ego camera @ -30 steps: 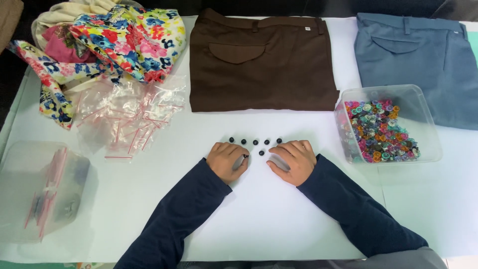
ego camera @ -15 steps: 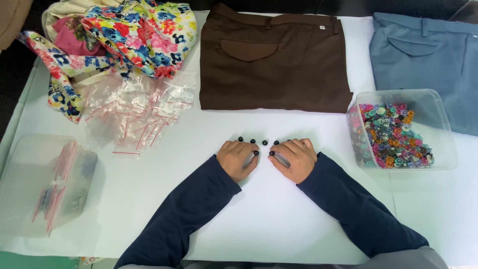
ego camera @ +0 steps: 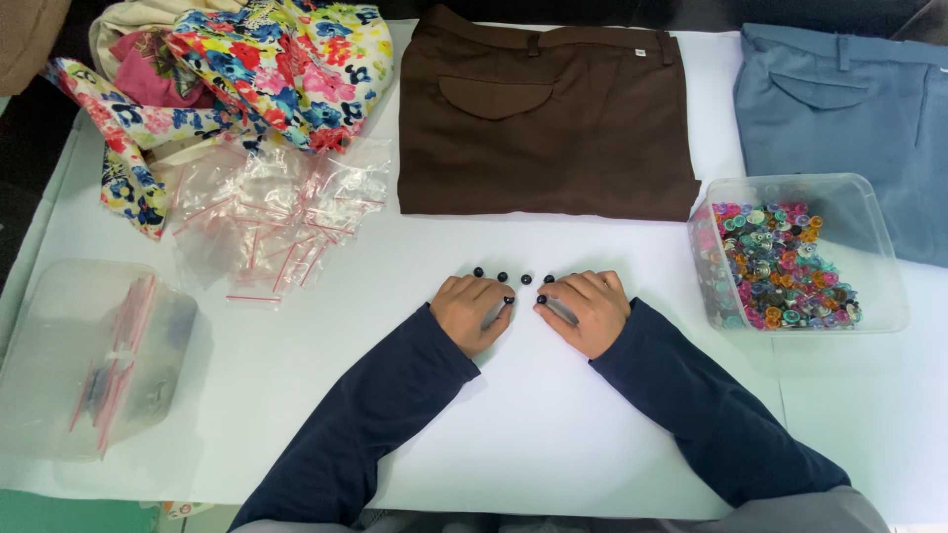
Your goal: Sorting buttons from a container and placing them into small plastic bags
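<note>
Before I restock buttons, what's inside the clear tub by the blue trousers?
The clear tub holds a heap of small multicoloured buttons, piled toward its left side. What lies beneath the top layer is covered, so deeper pieces cannot be seen.

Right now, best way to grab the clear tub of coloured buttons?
Grip the clear tub by its rim on the two long sides, coming straight down from above. It has no lid, sits flat, and is full of loose coloured buttons, so keep it level. The blue trousers crowd its far edge.

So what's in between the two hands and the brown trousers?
Small black buttons in a row by the fingertips, then bare white table up to the brown trousers, in the head view.
</note>
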